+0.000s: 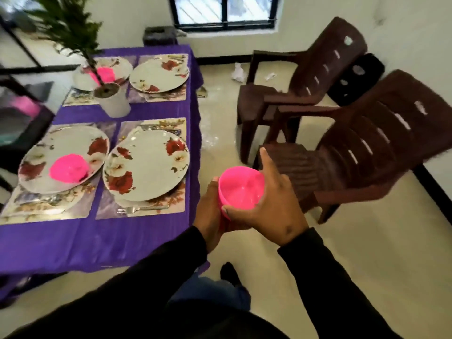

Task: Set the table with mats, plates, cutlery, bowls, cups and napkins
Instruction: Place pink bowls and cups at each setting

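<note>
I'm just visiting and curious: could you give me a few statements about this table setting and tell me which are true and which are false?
1. Both hands hold a pink bowl. True: the left hand and the right hand grip it off the table's edge.
2. All four plates have a bowl on them. False: only the two plates on the left do; the near right plate and far right plate are bare.
3. A fork lies on the mat by the near right plate. True.
4. The tablecloth is green. False: it is purple.
5. The potted plant stands on the floor. False: it stands on the table.
</note>
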Demonstrator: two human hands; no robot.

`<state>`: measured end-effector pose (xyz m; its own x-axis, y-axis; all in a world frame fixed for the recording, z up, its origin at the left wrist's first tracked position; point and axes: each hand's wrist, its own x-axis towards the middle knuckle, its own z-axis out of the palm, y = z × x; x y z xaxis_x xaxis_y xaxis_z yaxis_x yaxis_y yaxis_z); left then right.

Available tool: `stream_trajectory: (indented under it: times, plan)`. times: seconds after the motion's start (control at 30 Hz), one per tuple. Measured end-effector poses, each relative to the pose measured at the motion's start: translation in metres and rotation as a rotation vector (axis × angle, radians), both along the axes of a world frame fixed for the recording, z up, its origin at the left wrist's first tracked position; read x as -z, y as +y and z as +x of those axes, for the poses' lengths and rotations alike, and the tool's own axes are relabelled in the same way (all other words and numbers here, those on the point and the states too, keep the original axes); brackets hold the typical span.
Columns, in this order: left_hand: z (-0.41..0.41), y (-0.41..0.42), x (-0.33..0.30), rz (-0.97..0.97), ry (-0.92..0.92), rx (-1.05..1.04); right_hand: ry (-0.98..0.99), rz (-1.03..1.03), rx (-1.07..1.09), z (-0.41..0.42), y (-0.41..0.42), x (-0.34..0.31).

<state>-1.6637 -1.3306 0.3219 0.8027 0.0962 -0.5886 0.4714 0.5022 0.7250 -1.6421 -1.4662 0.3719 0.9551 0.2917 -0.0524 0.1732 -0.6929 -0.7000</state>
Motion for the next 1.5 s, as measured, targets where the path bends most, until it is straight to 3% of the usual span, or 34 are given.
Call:
stream_trajectory:
  times: [0.17,0.53,0.7,0.83,1.07,1.33,1.5]
  plan:
    - [0.045,0.025,0.01,0.029,-0.029,-0.154,0.035,-0.05,-0.205,0.078,0.03,0.001]
    - [0.087,0.075,0.045,-0.017,0.138,-0.566,0.179,-0.156,-0.667,0.175,0.108,0.035]
    - [0.111,0.102,0.045,-0.16,0.189,-0.742,0.202,-0.159,-0.965,0.232,0.174,0.044]
    - [0.12,0.116,0.041,-0.184,0.173,-0.894,0.174,-0.084,-1.018,0.251,0.203,0.037]
    - [0.138,0.156,0.051,-0.252,0.152,-1.149,0.126,0.007,-1.03,0.298,0.33,0.06]
    - [0.141,0.181,0.086,-0.303,0.127,-1.225,-0.075,-0.316,-1.234,0.306,0.424,0.138]
    - [0.146,0.192,0.095,-0.22,0.18,-1.252,-0.109,-0.338,-1.271,0.311,0.435,0.161]
